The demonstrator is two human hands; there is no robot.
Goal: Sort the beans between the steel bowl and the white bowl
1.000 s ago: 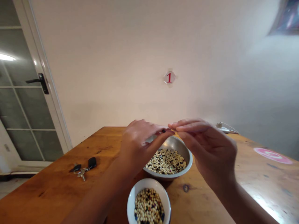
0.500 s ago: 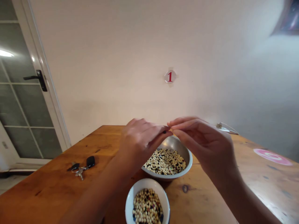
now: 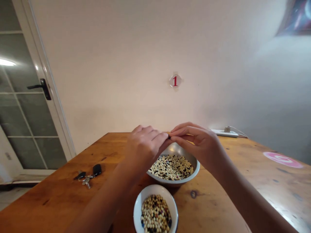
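My left hand (image 3: pixel 145 142) and my right hand (image 3: pixel 195 137) meet at the fingertips over the back of a metal bowl (image 3: pixel 173 183). A small dark bead (image 3: pixel 169 137) shows between the pinched tips. Whether the right fingertips also grip a thread or bead is too small to tell. Cream and black beads (image 3: pixel 171 166) lie in the metal bowl. Nearer to me, a white bowl (image 3: pixel 137 210) holds more beads, mostly cream with some black and a few coloured ones.
A bunch of keys (image 3: pixel 96 170) lies on the wooden table (image 3: pixel 109 155) at the left. A power strip (image 3: pixel 224 133) with a cable is at the back right, and a pink round sticker (image 3: pixel 283 160) is at the right. A wall stands behind.
My right hand has moved slightly left, and its fingertips now touch the left fingertips at the dark bead. The view has shifted a little.
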